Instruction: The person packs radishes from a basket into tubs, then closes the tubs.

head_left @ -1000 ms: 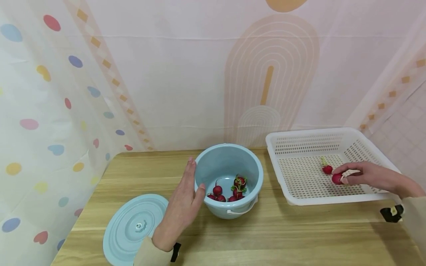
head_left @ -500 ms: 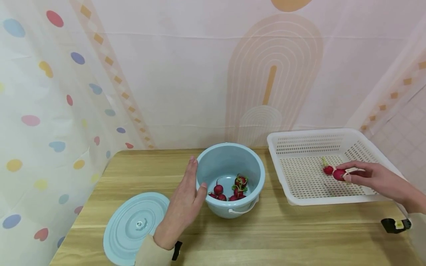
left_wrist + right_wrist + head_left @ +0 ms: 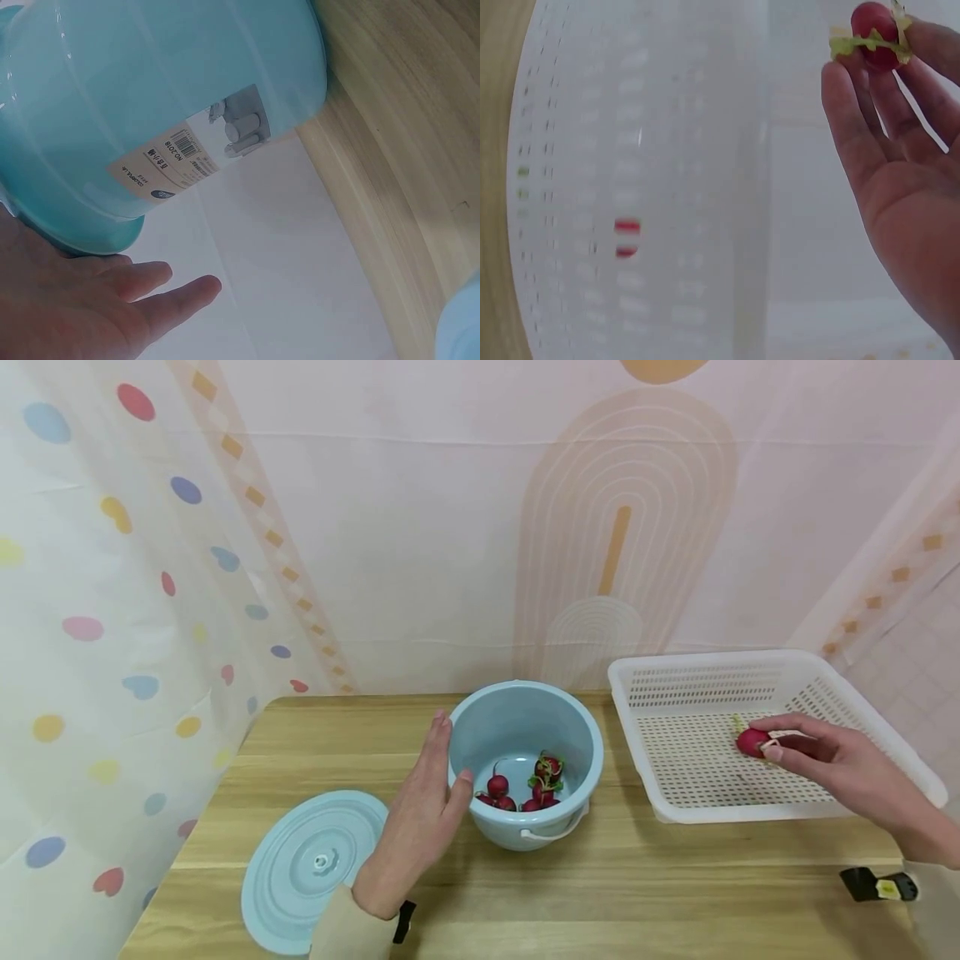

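My right hand (image 3: 840,760) pinches a red radish (image 3: 752,743) between thumb and fingertips, over the white basket (image 3: 660,793). The right wrist view shows this radish (image 3: 871,22) with its pale green stem. Another radish (image 3: 627,226) shows red through the basket's slots; in the head view it is mostly hidden behind the held one. My left hand (image 3: 416,814), fingers straight, rests against the left side of the light blue bucket (image 3: 517,839). Its fingers are by the bucket's rim in the left wrist view. Several radishes (image 3: 498,786) lie at the bucket's bottom.
A round light blue lid (image 3: 288,877) lies on the wooden table (image 3: 600,902), left of my left forearm. The bucket's white handle (image 3: 555,835) hangs down at its front. A patterned curtain (image 3: 420,568) stands behind the table.
My right hand has lifted the radish from the basket floor and moved it slightly left and up, in front of the other radish. The left hand stays at the bucket; the view shifts slightly.
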